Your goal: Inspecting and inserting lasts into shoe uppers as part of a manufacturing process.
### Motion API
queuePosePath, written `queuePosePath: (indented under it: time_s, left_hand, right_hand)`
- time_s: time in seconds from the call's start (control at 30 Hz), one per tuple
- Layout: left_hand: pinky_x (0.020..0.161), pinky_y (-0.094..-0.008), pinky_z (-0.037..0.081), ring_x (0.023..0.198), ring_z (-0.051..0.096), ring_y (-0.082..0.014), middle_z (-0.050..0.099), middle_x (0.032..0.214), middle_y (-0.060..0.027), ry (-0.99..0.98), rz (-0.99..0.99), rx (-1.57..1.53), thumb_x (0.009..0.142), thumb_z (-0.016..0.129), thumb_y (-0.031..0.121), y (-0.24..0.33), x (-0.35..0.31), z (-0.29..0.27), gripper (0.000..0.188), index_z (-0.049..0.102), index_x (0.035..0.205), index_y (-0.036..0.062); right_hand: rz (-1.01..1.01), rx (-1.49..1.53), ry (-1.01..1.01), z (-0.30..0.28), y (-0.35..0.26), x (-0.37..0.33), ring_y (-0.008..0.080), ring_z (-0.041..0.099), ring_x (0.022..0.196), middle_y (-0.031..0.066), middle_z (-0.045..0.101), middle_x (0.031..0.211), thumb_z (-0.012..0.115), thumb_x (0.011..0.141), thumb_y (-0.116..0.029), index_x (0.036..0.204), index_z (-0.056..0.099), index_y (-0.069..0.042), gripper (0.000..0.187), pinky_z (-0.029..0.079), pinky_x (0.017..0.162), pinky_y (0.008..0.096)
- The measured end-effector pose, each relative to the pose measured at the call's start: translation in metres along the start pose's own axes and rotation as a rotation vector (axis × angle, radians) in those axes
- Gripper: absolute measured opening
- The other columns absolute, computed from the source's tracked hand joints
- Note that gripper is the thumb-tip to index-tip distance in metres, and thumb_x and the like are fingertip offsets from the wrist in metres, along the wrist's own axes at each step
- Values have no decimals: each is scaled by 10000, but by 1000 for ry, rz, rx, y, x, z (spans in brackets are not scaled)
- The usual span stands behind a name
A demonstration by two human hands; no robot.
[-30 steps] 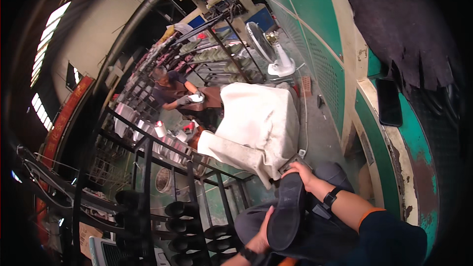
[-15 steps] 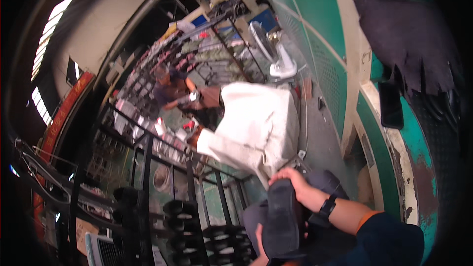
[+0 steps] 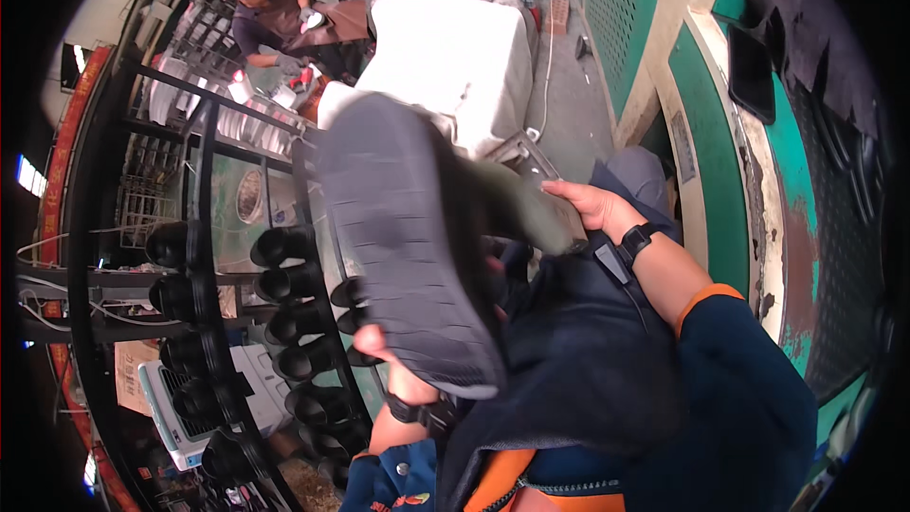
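A boot with a dark ribbed sole is held up before me, the sole turned toward my view and partly blurred. Its olive shaft stretches to the right over my lap. My left hand is closed on the boot's sole edge at the lower left; most of its fingers are hidden behind the boot. At the far end of the shaft, my right hand grips the olive material, thumb along the top and the other fingers mostly out of sight.
Black racks with rows of black boot-shaped forms stand at the left. A white cloth-covered block is ahead, with a co-worker beyond it. Green machine panels and a phone are on the right.
The boot has come up and left, closer to my view, and its olive shaft now shows. My right hand has shifted from the sole's end to the shaft. My view has tilted downward.
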State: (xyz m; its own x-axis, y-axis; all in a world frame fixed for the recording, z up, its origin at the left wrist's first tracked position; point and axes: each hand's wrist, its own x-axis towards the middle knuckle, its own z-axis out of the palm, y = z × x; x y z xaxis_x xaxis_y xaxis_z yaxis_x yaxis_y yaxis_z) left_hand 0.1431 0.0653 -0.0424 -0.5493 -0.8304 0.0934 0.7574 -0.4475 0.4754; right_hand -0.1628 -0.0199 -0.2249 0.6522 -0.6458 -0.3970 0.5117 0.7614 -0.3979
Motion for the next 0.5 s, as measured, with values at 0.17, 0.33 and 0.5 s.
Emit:
queuePosePath:
  time_s: [0.17,0.33,0.5]
  left_hand:
    - [1124,-711,351,1491,183,-523,18,1680,-206,-68,380,151,783,791,592,42,-14,53,1222,46,1634,132]
    - [1074,-697,425,1374,401,-547,288,1530,-406,191,324,238,735,772,519,34,-55,17,1148,184,1601,47]
    - [1161,-553,370,1390,426,-437,365,1547,-266,415,492,421,624,881,349,25,-111,-8,1197,236,1592,66]
  right_hand:
    - [-173,-9,-464,82,29,-3,393,705,940,317,647,1153,700,923,-468,1416,479,12,723,628,657,421]
    - [-425,-12,-118,129,-74,78,302,725,860,216,674,1193,577,1003,-466,1305,534,-24,537,543,479,326]
    - [-121,-79,42,122,-75,158,305,718,881,306,623,1231,486,1039,-482,1311,486,16,567,593,634,351]
